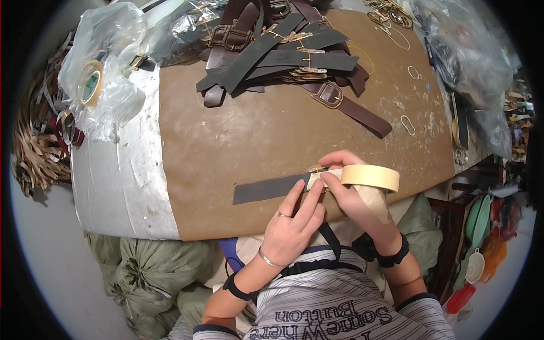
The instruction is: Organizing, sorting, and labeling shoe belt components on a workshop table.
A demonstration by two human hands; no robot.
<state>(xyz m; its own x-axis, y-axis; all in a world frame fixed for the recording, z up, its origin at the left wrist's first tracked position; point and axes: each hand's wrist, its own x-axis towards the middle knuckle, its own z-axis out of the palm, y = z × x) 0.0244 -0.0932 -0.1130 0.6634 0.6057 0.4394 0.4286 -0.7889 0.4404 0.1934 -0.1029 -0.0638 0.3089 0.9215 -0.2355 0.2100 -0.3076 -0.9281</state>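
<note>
Strap [269,189], one, lies beneath left hand [290,233], fingers extended; right hand [351,199] pinches one tape [371,180].

A heap of belts [286,59] lies on the bench [215,136] at upper centre, behind a strap [269,188] left of a tape roll [371,178], with sacks [161,269] at lower left.

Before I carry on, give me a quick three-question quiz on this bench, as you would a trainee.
1. What colour is the tape roll by the right hand?
A red
B green
C pale yellow

2. True or false: the left hand wears a ring.

3. Fill in the colour: the dark strip lies on a ____ work surface.

Key: 1 C; 2 true; 3 brown.
</note>
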